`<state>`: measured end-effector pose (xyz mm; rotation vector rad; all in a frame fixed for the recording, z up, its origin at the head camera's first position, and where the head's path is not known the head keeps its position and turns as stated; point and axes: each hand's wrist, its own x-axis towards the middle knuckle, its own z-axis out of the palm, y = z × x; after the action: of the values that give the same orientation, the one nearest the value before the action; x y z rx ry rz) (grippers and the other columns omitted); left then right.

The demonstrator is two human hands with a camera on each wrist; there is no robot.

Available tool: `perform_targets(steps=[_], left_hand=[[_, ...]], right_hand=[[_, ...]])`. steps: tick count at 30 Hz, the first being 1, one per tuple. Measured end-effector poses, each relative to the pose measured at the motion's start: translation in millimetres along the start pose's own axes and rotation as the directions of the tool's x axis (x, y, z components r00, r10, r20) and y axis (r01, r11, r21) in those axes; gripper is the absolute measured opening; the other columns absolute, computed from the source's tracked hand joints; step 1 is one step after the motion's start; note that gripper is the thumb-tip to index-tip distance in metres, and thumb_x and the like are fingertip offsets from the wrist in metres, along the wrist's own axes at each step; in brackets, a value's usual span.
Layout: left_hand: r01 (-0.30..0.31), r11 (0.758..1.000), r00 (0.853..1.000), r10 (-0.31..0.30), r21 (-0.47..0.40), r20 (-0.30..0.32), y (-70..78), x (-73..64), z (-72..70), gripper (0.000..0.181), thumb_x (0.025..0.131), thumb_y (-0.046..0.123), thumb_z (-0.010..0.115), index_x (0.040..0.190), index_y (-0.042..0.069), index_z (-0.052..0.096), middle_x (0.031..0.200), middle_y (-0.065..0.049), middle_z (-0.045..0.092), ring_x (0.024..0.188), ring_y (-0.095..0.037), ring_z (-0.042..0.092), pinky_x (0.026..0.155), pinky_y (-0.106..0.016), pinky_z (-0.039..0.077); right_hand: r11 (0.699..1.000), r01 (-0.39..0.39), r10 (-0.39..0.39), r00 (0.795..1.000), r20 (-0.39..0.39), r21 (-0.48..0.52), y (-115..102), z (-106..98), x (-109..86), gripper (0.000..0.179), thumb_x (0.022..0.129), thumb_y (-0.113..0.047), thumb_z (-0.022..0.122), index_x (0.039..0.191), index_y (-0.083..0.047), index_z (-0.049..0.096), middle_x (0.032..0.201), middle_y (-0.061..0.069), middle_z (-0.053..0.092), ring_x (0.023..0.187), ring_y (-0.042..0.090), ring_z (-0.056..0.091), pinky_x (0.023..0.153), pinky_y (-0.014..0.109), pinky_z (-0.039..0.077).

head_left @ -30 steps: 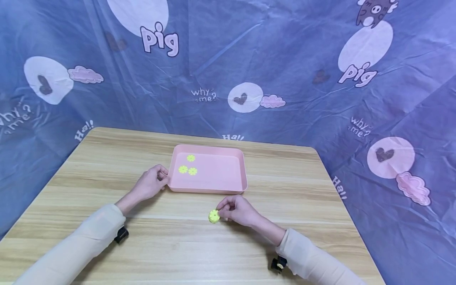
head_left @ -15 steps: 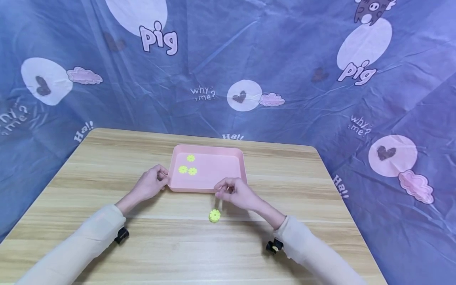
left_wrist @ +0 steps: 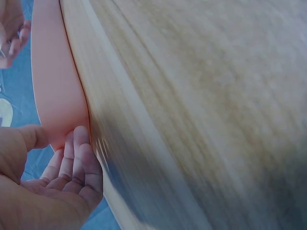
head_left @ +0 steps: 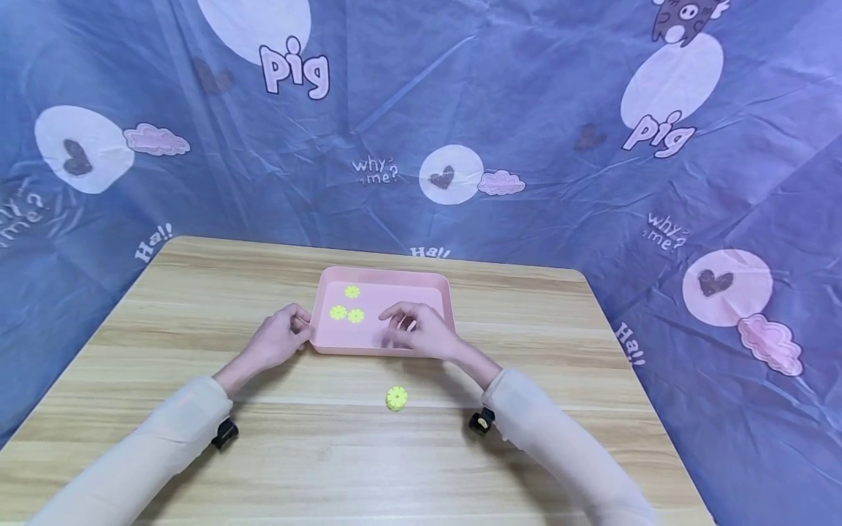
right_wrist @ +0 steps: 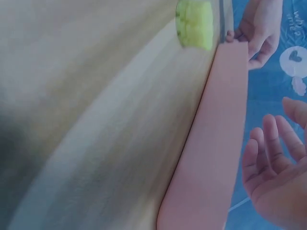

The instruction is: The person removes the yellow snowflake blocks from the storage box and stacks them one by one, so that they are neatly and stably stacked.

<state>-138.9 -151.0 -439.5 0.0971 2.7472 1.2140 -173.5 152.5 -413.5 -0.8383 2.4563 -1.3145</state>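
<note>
A pink rectangular tray (head_left: 403,291) lies on the wooden table. Inside, on its left side, are 3 yellow-green flower-shaped pieces (head_left: 352,291). My left hand (head_left: 279,336) holds the tray's near left corner, with thumb and fingers on either side of the wall in the left wrist view. Over the tray's near right part hovers my right hand (head_left: 426,332), its fingers loosely bent. In the right wrist view, thumb and fingers stand apart with nothing between them. A short stack of the same pieces (right_wrist: 194,25) stands on the table in front of the tray.
The wood-grain table (head_left: 316,453) reaches past the tray on all sides. Behind it and to the sides hangs a blue printed cloth (head_left: 395,88). Black wrist cameras sit under both sleeves, the left wrist camera (head_left: 225,434) and the right wrist camera (head_left: 482,421).
My right hand has left the stack of flower-shaped pieces and moved away from me, over the tray's near edge. The stack stays in place, and my left hand keeps its hold on the tray.
</note>
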Motion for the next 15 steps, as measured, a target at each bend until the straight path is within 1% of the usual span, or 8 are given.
perform_targets(steps=[2,7,11,15], left_hand=[[-0.002,1.0,1.0,0.002,0.003,-0.001,0.1,0.1,0.0,0.023,0.101,0.013,0.062,0.118,-0.002,0.062,0.093,-0.01,0.072,0.073,-0.014,0.068,0.082,-0.033,0.049],[0.002,1.0,1.0,-0.002,0.003,0.002,0.3,-0.4,0.4,0.023,0.101,0.014,0.063,0.118,-0.002,0.062,0.094,-0.01,0.073,0.074,-0.014,0.068,0.083,-0.034,0.049],[0.007,1.0,1.0,-0.007,-0.002,0.003,0.2,-0.6,0.1,0.024,0.101,0.013,0.063,0.119,-0.002,0.062,0.094,-0.01,0.073,0.074,-0.014,0.068,0.084,-0.034,0.049],[0.001,1.0,1.0,-0.001,-0.001,0.0,-0.5,-0.5,-0.5,0.023,0.101,0.013,0.063,0.118,-0.002,0.062,0.094,-0.01,0.072,0.074,-0.014,0.068,0.084,-0.035,0.049]], right_hand=[[1.0,-0.013,0.013,1.0,0.0,-0.01,3,1,5.8,0.028,0.096,-0.01,0.074,0.123,-0.001,0.072,0.096,0.013,0.075,0.079,0.011,0.064,0.073,0.02,0.051],[0.998,-0.046,0.046,0.999,-0.004,-0.048,10,4,18.6,0.029,0.096,-0.015,0.073,0.124,-0.006,0.072,0.1,0.009,0.075,0.085,0.012,0.065,0.078,0.022,0.051],[0.995,-0.064,0.064,0.998,-0.002,-0.071,15,8,27.7,0.031,0.097,-0.02,0.074,0.125,-0.008,0.072,0.101,0.006,0.074,0.088,0.012,0.064,0.081,0.024,0.051],[0.994,-0.082,0.082,0.997,0.005,-0.073,17,13,36.5,0.032,0.097,-0.023,0.076,0.125,-0.008,0.072,0.102,0.005,0.074,0.088,0.013,0.064,0.082,0.024,0.051]])
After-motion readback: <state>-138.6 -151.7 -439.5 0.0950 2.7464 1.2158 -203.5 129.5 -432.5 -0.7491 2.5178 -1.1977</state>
